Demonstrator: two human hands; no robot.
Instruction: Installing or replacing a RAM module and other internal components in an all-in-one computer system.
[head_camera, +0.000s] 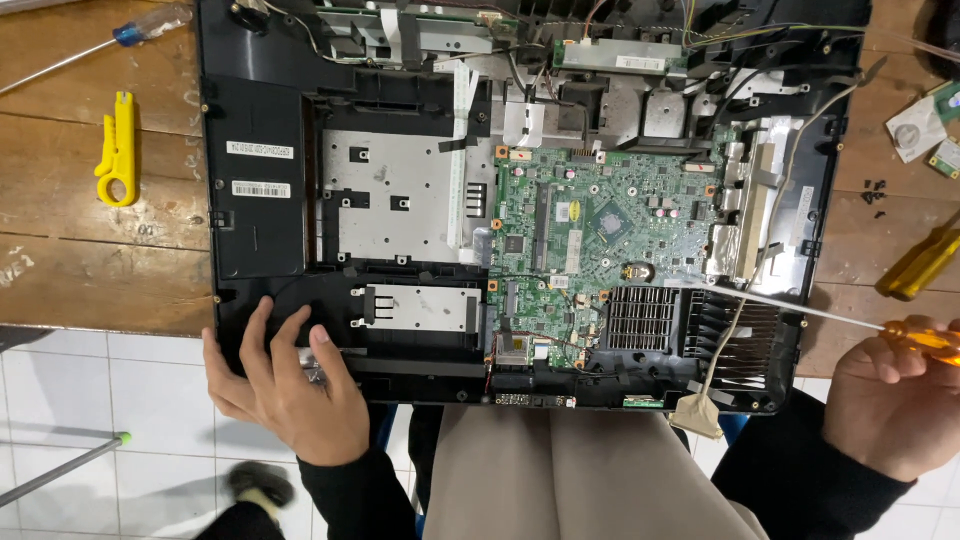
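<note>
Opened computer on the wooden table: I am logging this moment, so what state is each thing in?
Computer chassis: back cover off, lying flat.
Green circuit board: exposed, seated in chassis.
Left hand: flat on the chassis corner.
Right hand: gripping the screwdriver, tip at board.
Yellow wire stripper: lying untouched.

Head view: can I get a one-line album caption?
Left hand steadies an opened computer while right hand points a screwdriver at its motherboard.

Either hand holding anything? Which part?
Right hand grips a screwdriver by its orange handle, shaft tip over the green circuit board. Left hand holds nothing; it rests flat on the black chassis.
</note>
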